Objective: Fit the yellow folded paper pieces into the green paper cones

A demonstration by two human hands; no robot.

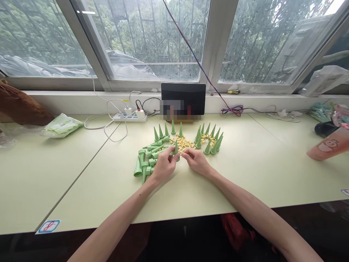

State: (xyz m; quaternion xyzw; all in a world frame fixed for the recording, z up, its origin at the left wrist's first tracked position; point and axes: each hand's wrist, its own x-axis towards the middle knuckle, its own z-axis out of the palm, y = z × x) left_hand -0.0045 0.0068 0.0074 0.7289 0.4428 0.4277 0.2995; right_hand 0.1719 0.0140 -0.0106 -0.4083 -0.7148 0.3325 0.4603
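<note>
My left hand is closed around a green plastic cone spike, its point upward. Close beside it, my right hand is pinched, with what looks like a small yellow plastic piece at the fingertips, touching or nearly touching the cone. Beyond both hands lies a loose pile of small yellow pieces. Several green cones lie in a heap left of my left hand. More cones stand upright in a row behind the heap and in a ring to the right.
A black screen stands at the back of the pale table. A power strip with white cables and a green packet are to the left. A pink cup leans at the right. A yellow cutter lies on the sill.
</note>
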